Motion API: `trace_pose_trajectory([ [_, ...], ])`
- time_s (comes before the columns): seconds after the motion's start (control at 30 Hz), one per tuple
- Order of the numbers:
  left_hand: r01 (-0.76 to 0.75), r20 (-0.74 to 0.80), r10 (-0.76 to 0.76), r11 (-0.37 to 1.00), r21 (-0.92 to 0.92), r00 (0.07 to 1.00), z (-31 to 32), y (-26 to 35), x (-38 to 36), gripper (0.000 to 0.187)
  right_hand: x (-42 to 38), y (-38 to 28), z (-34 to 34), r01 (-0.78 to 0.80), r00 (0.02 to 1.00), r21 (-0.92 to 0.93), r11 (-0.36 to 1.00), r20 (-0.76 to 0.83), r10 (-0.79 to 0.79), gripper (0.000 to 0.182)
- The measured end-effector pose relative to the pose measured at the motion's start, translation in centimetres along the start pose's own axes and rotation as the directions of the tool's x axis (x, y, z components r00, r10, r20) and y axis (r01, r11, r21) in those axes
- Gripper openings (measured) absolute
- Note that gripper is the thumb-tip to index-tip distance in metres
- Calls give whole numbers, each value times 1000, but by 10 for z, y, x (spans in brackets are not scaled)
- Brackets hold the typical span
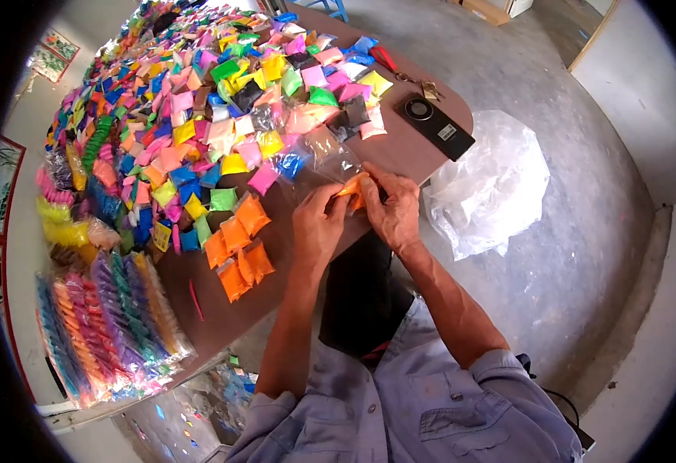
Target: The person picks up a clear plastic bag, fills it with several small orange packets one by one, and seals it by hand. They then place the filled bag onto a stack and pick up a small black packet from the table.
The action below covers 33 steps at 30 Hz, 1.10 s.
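Note:
My right hand (pixel 392 207) pinches a small orange packet (pixel 351 188) at the table's near edge. My left hand (pixel 318 225) is closed too, its thumb and fingertips at the left side of the same packet. Just beyond my fingers lies a clear plastic bag (pixel 328 153), crinkled and see-through. Left of my left hand, several filled orange packets (pixel 234 241) lie in a cluster on the brown tabletop (pixel 276 202). A blue packet (pixel 287 164) and a pink packet (pixel 263 179) rest close by.
A large heap of colourful packets (pixel 176 131) covers the table's far left. Bundled packets in clear sleeves (pixel 110 324) lie front left, near a thin pink stick (pixel 196 299). A black device (pixel 435 126) and keys (pixel 430 90) sit right. A big clear bag (pixel 492 184) is beyond the table's right edge.

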State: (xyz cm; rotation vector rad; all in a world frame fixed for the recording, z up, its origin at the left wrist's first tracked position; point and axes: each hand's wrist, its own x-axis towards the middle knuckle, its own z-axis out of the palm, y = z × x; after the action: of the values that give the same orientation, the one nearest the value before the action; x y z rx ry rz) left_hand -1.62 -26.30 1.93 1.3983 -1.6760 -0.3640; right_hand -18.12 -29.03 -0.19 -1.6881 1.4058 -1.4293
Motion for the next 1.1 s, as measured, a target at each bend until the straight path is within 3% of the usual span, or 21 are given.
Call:
trace_pose_trajectory([
  [0.2, -45, 12, 44, 998, 34, 999, 2, -3, 3, 24, 1, -2, 1, -41, 999, -17, 999, 28, 42, 27],
  [0.4, 11, 9, -11, 998, 63, 1000, -12, 0, -21, 25, -6, -15, -2, 9, 999, -57, 998, 53, -6, 22],
  [0.6, 51, -41, -51, 999, 0, 998, -21, 5, -36, 24, 1, -23, -1, -46, 981, -55, 997, 188, 56, 21],
  [0.67, 46, -46, -46, 999, 0, 998, -19, 6, -37, 25, 2, -17, 6, 231, 972, -62, 971, -28, -233, 21],
  [0.73, 41, -48, -41, 999, -2, 998, -17, 7, -37, 25, 3, -12, 12, 235, 972, 22, 972, -35, -234, 21],
  [0.8, 12, -50, -12, 1000, 8, 999, -14, 8, -38, 26, 1, -12, 13, 230, 973, 105, 967, -43, -227, 22],
  [0.87, 19, -38, -18, 1000, 18, 999, -11, 6, -36, 25, 1, -19, 9, 13, 996, 116, 993, 84, -23, 22],
  [1.03, -16, -3, 16, 995, 100, 1000, -11, 8, -29, 27, 6, -18, 11, 6, 994, 86, 996, 104, -15, 22],
  [1.1, 40, 15, -41, 997, 69, 999, -12, 10, -28, 28, 6, -16, 14, -7, 995, 92, 996, 102, -3, 22],
])
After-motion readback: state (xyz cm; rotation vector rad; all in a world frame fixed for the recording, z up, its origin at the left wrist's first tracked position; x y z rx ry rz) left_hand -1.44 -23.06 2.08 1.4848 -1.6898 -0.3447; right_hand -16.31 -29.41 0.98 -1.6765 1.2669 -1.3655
